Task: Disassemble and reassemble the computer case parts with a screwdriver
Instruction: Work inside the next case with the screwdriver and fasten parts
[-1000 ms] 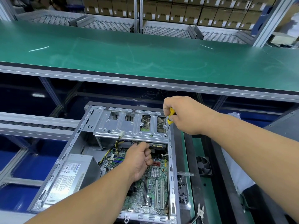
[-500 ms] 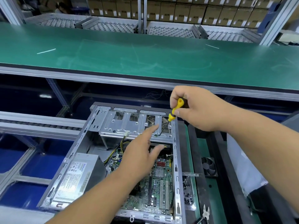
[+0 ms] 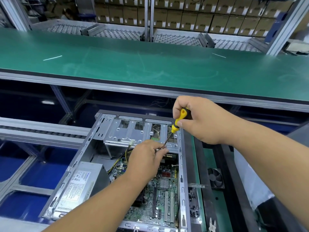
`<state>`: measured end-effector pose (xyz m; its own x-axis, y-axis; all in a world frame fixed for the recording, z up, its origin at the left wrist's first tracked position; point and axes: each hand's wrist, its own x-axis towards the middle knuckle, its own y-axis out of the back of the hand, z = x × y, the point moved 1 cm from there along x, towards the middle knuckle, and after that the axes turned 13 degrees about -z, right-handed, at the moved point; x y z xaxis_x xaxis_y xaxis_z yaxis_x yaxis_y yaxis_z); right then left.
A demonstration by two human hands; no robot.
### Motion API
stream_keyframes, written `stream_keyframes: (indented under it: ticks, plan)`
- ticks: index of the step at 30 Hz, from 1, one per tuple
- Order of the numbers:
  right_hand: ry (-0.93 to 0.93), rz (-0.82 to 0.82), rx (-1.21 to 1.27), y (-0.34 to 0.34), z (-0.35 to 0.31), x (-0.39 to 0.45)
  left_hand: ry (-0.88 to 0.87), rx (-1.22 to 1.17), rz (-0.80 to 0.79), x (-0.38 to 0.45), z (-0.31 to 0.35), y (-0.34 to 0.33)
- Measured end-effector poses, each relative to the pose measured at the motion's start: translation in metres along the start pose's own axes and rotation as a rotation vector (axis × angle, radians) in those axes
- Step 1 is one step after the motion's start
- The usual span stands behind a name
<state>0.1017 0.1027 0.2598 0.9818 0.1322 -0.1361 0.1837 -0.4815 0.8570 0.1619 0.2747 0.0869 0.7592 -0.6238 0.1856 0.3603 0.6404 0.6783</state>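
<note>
Not much to report on my end: both forearms come in from the bottom of the view completely bare, with no sleeves, cuffs, gloves or wrist straps anywhere along them. My bare left hand (image 3: pixel 147 158) and bare right hand (image 3: pixel 200 121) have nothing on them either, no rings, no watch, no tape. The nails I can see on the right look short and plain. No marks or tattoos show.

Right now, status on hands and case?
Right hand grips screwdriver; left hand pinches at its tip. Computer case open, drive cage in. Nothing blocking.
</note>
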Motion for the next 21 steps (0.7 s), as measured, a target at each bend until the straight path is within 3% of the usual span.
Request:
stream_keyframes:
  ticks: [10,13,17,21]
  plan:
    - [0.07,-0.045,-0.172,-0.01,-0.016,0.013,0.328,-0.165,-0.135,-0.007,-0.002,-0.003]
    - [0.049,-0.001,-0.15,-0.005,-0.009,0.032,0.497,-0.585,-0.105,-0.026,-0.008,-0.013]
    - [-0.002,0.036,-0.115,-0.009,0.003,0.064,0.958,-1.094,-0.115,-0.033,-0.015,-0.031]
    - [-0.043,-0.004,-0.113,-0.02,0.012,0.09,0.956,-1.302,-0.217,-0.013,-0.018,-0.03]
